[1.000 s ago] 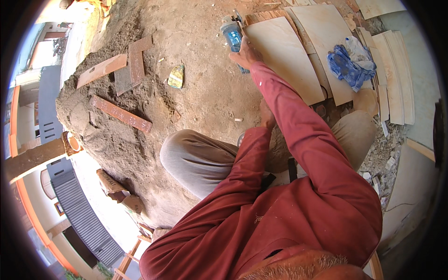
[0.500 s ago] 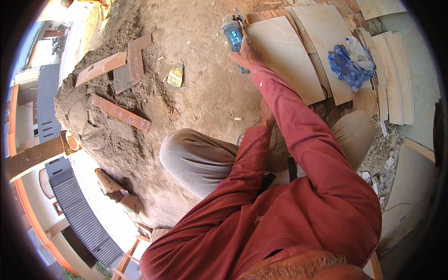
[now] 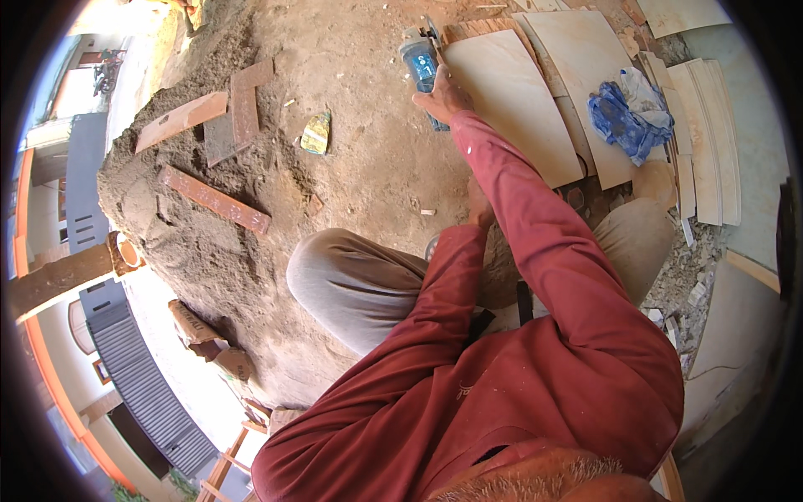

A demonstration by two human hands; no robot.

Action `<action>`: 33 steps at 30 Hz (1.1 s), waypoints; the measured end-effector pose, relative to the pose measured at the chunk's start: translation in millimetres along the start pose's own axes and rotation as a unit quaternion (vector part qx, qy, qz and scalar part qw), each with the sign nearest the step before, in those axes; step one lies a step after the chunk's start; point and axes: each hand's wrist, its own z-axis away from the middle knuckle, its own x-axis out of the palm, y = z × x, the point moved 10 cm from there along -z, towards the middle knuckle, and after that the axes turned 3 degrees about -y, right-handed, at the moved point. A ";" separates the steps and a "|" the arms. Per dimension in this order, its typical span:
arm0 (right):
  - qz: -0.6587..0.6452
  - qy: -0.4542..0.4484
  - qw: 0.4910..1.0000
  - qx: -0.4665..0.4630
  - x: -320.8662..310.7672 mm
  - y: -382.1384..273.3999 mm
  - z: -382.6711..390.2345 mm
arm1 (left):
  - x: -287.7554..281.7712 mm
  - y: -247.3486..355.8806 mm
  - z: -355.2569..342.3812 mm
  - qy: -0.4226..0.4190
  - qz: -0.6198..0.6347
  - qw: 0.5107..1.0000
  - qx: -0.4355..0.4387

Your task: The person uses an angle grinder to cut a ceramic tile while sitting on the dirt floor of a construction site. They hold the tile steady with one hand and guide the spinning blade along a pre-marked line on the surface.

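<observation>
My right hand reaches forward, closed on a blue power tool with a grey housing and a dark part on its right, beside the upper left edge of a large cream tile. My left hand is low between my knees, mostly behind my right forearm; its fingers are hidden. A crumpled blue and white cloth lies on another cream tile to the right.
Sandy dirt ground holds brown plank-like pieces, a small yellow packet and torn paper sacks. Stacked tiles and rubble are at right. A wooden post and a grey gate are at left.
My hands, the tool and the tiles are in almost the same places as a second ago; the view has shifted only very slightly.
</observation>
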 end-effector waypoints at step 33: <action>-0.013 0.015 1.000 0.008 0.2 4.0 6.8 | 1.8 6.3 -1.6 -0.003 0.004 1.000 0.031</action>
